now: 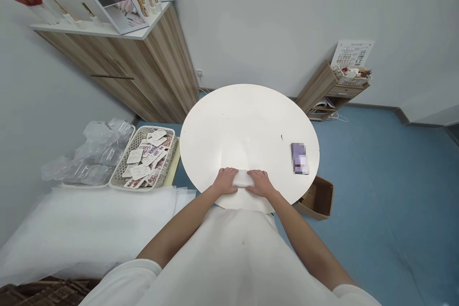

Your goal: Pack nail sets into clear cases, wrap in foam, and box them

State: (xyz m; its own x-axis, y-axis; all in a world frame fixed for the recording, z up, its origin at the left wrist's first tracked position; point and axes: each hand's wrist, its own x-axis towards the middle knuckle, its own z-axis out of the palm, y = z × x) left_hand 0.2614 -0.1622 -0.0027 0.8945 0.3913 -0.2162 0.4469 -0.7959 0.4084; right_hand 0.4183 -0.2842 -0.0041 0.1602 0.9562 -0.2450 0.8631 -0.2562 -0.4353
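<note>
At the near edge of the white round table (247, 119), a small white bundle (243, 178) lies between my two hands. It looks like folded or rolled foam sheet; what may be inside it is hidden. My left hand (225, 180) grips its left end, fingers bent over the top. The opposite end is held by my right hand (261, 182) in the same way. Farther right on the table sits a blurred purple packet (299, 158), apart from both hands.
Left of the table are a stack of white foam sheets (96, 229), a basket of printed cards (143, 160) and clear plastic packages (100, 148). An open cardboard box (319, 198) stands on the floor at right. A wooden cabinet (158, 62) and a small shelf (322, 88) line the wall.
</note>
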